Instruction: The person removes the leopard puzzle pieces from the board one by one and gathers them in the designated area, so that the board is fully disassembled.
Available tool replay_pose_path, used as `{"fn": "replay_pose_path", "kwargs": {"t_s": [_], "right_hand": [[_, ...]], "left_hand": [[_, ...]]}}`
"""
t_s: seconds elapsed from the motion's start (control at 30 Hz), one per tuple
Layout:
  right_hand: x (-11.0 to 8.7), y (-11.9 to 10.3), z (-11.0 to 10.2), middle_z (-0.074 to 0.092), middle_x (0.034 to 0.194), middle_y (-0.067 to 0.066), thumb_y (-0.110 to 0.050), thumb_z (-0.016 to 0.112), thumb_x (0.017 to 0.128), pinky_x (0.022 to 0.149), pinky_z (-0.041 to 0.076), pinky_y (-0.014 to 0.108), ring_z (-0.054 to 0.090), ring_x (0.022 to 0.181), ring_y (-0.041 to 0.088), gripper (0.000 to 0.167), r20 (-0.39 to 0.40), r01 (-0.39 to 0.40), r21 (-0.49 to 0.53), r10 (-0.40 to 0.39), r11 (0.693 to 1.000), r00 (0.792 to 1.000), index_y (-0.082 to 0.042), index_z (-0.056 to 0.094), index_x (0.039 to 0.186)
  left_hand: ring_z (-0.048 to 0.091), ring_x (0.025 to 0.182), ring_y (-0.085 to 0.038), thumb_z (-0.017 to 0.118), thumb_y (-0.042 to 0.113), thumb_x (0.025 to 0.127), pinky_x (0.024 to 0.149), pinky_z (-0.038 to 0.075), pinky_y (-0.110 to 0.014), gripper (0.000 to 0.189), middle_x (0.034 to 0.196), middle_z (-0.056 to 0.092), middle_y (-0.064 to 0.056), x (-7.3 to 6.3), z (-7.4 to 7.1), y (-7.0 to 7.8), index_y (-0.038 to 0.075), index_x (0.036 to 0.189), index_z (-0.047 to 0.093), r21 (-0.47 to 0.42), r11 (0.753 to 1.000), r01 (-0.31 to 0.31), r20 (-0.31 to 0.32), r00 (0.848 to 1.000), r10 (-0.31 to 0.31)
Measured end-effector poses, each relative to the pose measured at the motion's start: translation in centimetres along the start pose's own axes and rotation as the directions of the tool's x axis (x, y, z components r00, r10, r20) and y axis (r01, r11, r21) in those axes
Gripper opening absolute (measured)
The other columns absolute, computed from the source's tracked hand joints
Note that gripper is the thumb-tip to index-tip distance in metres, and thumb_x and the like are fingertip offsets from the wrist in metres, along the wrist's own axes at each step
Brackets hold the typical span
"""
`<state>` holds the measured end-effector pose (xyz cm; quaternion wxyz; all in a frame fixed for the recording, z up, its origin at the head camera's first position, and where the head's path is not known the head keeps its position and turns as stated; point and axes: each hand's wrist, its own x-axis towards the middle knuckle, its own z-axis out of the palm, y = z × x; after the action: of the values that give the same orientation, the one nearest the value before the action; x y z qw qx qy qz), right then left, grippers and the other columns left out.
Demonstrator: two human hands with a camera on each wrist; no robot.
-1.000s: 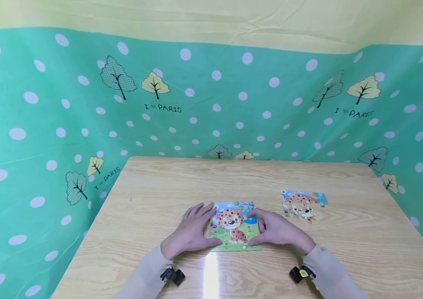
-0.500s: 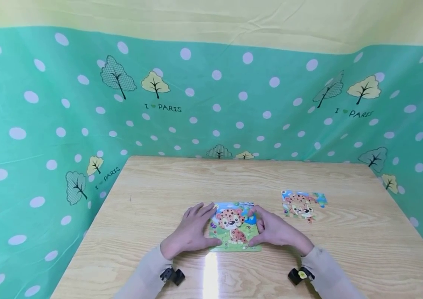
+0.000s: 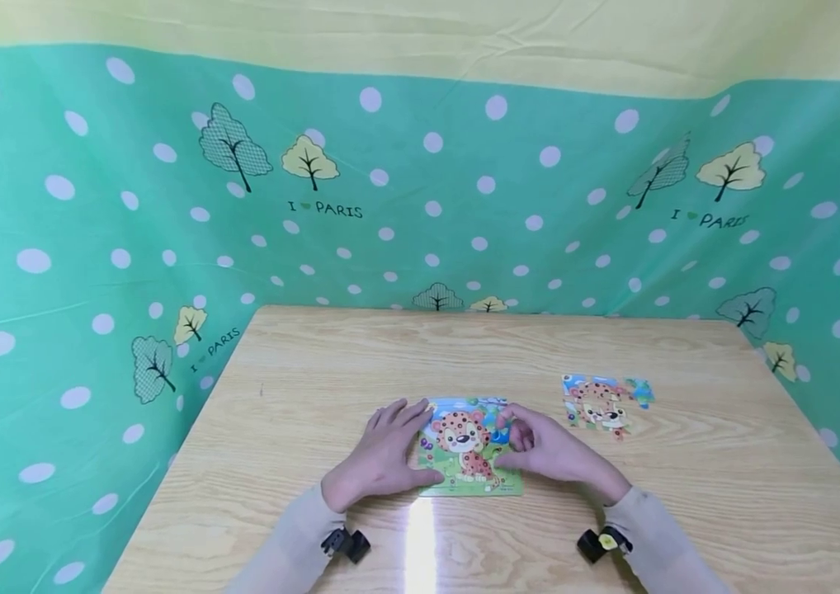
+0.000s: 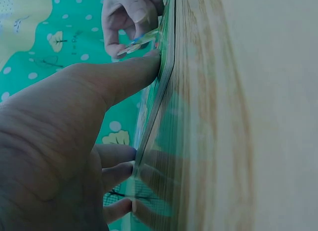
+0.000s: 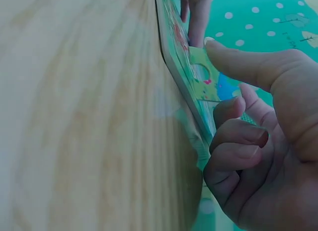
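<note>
A square leopard jigsaw puzzle (image 3: 464, 462) lies flat on the wooden table between both hands. My left hand (image 3: 386, 454) spreads over its left side, the thumb pressing on the front edge and fingertips by the left edge. At the right side, my right hand (image 3: 549, 445) pinches a puzzle piece between thumb and index finger, the other fingers curled. In the right wrist view this puzzle piece (image 5: 204, 77) is green, yellow and blue, tilted up from the board's surface. The left wrist view also shows the puzzle piece (image 4: 136, 44) raised at the board.
To the right and farther back, a group of loose, partly joined leopard puzzle pieces (image 3: 598, 404) lies on the table (image 3: 361, 355). A green dotted curtain (image 3: 346, 272) hangs behind and at both sides. Each wrist wears a small black camera (image 3: 346, 544).
My right hand has shifted slightly, its thumb lifting off the front right of the board, and the pinched puzzle piece is raised. The left hand keeps its place; the head view has tilted a little.
</note>
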<state>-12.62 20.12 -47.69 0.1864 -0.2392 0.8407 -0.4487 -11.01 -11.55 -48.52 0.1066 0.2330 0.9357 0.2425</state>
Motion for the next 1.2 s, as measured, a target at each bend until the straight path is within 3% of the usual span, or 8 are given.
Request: {"fn": "replay_pose_path", "kwargs": {"t_s": [0.13,0.27,0.37,0.53,0.73,0.8,1.2], "right_hand": [[-0.2,0.1,-0.5,0.061,0.094,0.002,-0.022,0.076,0.099,0.063,0.044,0.023,0.048,0.07,0.008,0.02,-0.042,0.012,-0.011,-0.012,1.0,0.999,-0.015,0.066,0.114],[-0.3,0.1,-0.9,0.07,0.107,0.004,-0.019,0.069,0.104,0.076,0.051,0.023,0.061,0.088,0.008,0.009,-0.065,0.019,0.0,-0.019,1.0,0.998,-0.013,0.07,0.11],[-0.2,0.1,-1.2,0.073,0.109,0.006,-0.018,0.069,0.103,0.079,0.054,0.023,0.065,0.095,0.01,0.011,-0.088,-0.002,0.022,0.003,1.0,0.996,-0.01,0.071,0.111],[-0.2,0.5,-1.6,0.076,0.108,0.01,-0.021,0.073,0.101,0.064,0.054,0.023,0.064,0.075,0.012,0.02,-0.139,-0.08,0.079,0.09,0.994,0.986,-0.007,0.073,0.115],[-0.6,1.2,-2.0,0.08,0.106,0.006,-0.025,0.078,0.097,0.081,0.058,0.023,0.073,0.094,0.018,0.027,-0.21,-0.131,0.098,0.149,0.987,0.966,-0.007,0.075,0.116],[-0.7,1.3,-2.1,0.08,0.104,0.004,-0.027,0.079,0.097,0.081,0.058,0.024,0.073,0.093,0.018,0.028,-0.231,-0.151,0.097,0.17,0.984,0.958,-0.007,0.076,0.116],[-1.4,1.8,-3.1,0.08,0.105,0.004,-0.031,0.078,0.099,0.071,0.051,0.023,0.069,0.089,0.014,0.025,-0.339,-0.181,0.058,0.19,0.982,0.921,-0.011,0.08,0.113]], "left_hand": [[0.02,0.164,-0.041,0.078,0.064,0.086,0.132,0.015,-0.067,0.102,0.177,0.029,-0.004,0.1,0.0,0.1,0.015,0.166,0.039,0.006,1.0,0.001,0.001,1.0,-0.001],[0.019,0.164,-0.041,0.078,0.064,0.086,0.132,0.015,-0.067,0.102,0.177,0.029,-0.004,0.1,-0.1,0.1,0.015,0.166,0.039,0.003,1.0,0.001,0.006,1.0,-0.001],[0.02,0.164,-0.041,0.079,0.063,0.086,0.132,0.015,-0.067,0.102,0.177,0.03,-0.004,0.1,-0.1,0.2,0.015,0.166,0.039,0.003,1.0,0.001,0.004,1.0,-0.001],[0.02,0.164,-0.041,0.079,0.064,0.085,0.131,0.015,-0.068,0.102,0.177,0.03,-0.005,0.1,-0.2,0.2,0.015,0.166,0.039,0.005,1.0,-0.003,0.001,1.0,0.003],[0.02,0.164,-0.042,0.079,0.062,0.085,0.131,0.015,-0.069,0.102,0.176,0.031,-0.006,0.0,-0.1,0.2,0.013,0.165,0.04,-0.005,1.0,-0.006,0.003,1.0,0.006],[0.021,0.163,-0.043,0.08,0.062,0.085,0.131,0.016,-0.07,0.101,0.176,0.031,-0.007,0.0,-0.1,0.2,0.013,0.165,0.041,-0.006,1.0,-0.008,0.002,1.0,0.008],[0.02,0.164,-0.042,0.079,0.062,0.086,0.131,0.016,-0.069,0.101,0.176,0.031,-0.006,0.0,-0.1,0.1,0.013,0.165,0.04,-0.005,1.0,-0.004,-0.001,1.0,0.004]]}}
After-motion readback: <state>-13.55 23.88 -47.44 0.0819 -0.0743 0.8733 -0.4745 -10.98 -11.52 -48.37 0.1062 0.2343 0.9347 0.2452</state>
